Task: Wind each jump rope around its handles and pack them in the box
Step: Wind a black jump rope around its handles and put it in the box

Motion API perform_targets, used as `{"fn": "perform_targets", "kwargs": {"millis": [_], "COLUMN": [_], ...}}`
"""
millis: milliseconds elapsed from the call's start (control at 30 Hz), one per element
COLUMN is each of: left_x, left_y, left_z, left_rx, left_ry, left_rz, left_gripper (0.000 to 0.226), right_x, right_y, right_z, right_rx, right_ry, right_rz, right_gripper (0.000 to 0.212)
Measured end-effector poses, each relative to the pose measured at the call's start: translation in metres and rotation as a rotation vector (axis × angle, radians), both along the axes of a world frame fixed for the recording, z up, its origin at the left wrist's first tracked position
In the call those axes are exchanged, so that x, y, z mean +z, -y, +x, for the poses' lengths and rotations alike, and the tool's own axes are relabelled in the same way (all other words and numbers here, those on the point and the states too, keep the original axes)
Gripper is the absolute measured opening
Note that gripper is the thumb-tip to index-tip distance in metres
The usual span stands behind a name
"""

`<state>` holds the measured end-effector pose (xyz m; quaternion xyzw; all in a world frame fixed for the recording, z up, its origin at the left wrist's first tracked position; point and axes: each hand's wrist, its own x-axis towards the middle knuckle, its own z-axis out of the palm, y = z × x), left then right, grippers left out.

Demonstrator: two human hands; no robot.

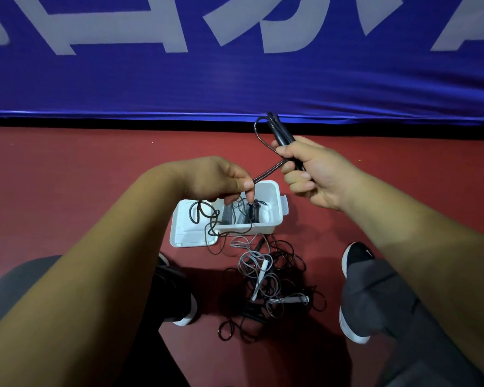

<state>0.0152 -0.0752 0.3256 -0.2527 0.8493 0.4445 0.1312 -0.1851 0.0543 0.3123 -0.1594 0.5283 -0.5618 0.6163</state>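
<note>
**Jump ropes: one in hand, rest boxed or loose**

Right hand (316, 174): fingers curled round black handles (281, 132), held in the air.
Left hand (221, 177): thumb and forefinger pinch the rope (268, 172).
Box (273, 202): white, on red floor, wound ropes (252, 213) inside.
Tangle (266, 286): on floor, near box.

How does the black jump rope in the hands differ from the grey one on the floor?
The black jump rope is held up: handles in the right hand, cord pinched by the left hand; the grey jump rope lies tangled on the floor. Black has dark handles, grey pale ones. Neither is wound.
</note>
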Motion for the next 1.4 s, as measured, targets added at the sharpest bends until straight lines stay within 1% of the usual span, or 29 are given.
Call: {"fn": "perform_targets", "kwargs": {"millis": [67,133,267,367,467,533,600,700,733,867,967,1033,1133,1200,1300,1367,1400], "left_x": [-0.006,-0.012,-0.017,-0.019,-0.014,-0.008,-0.002,0.011,0.016,0.03,0.034,0.036,0.043,0.048,0.052,0.048,0.043], "left_y": [-0.001,0.0,0.002,0.004,0.005,0.0,-0.005,-0.014,-0.017,-0.023,-0.024,-0.026,-0.028,-0.028,-0.025,-0.023,-0.022], "left_z": [-0.002,-0.002,-0.006,-0.005,-0.005,-0.009,-0.017,-0.022,-0.023,-0.024,-0.025,-0.024,-0.022,-0.019,-0.011,-0.007,-0.007], "left_rx": [-0.007,0.009,0.109,0.254,0.273,0.269,0.242,0.187,0.166,0.12,0.152,0.178,0.168,0.131,0.067,0.079,0.109], "left_ry": [0.029,0.031,-0.024,-0.169,-0.231,-0.228,-0.246,-0.26,-0.268,-0.292,-0.31,-0.331,-0.343,-0.296,-0.142,-0.085,-0.068], "left_rz": [-0.071,-0.099,-0.143,-0.05,-0.011,0.006,0.024,0.001,0.006,-0.049,-0.099,-0.116,-0.167,-0.177,-0.197,-0.202,-0.215], "left_gripper": [0.026,0.024,0.024,0.019,0.015,0.017,0.014,0.007,0.008,0.023,0.025,0.025,0.031,0.036,0.043,0.044,0.04], "right_x": [0.002,0.006,0.011,0.012,0.01,0.006,0.001,-0.004,-0.005,-0.006,-0.008,-0.01,-0.016,-0.022,-0.028,-0.03,-0.03], "right_y": [-0.001,-0.004,-0.011,-0.018,-0.024,-0.026,-0.027,-0.026,-0.025,-0.021,-0.016,-0.012,-0.008,-0.003,0.002,0.004,0.005], "right_z": [0.002,0.004,0.006,0.008,0.01,0.015,0.02,0.023,0.022,0.016,0.01,0.005,0.001,-0.001,-0.004,-0.004,-0.002], "right_rx": [0.048,0.122,0.352,0.603,0.794,0.862,0.896,0.892,0.878,0.73,0.632,0.601,0.564,0.478,0.314,0.238,0.214], "right_ry": [-0.003,0.001,-0.03,-0.037,-0.084,-0.134,-0.192,-0.265,-0.296,-0.346,-0.326,-0.315,-0.368,-0.391,-0.419,-0.39,-0.364], "right_rz": [-0.006,-0.01,-0.015,0.009,0.098,0.16,0.193,0.239,0.259,0.283,0.27,0.25,0.238,0.217,0.186,0.138,0.104], "right_gripper": [0.014,0.009,0.019,0.024,0.029,0.021,0.014,0.011,0.011,0.007,0.003,0.004,0.008,0.007,0.013,0.015,0.013]}}
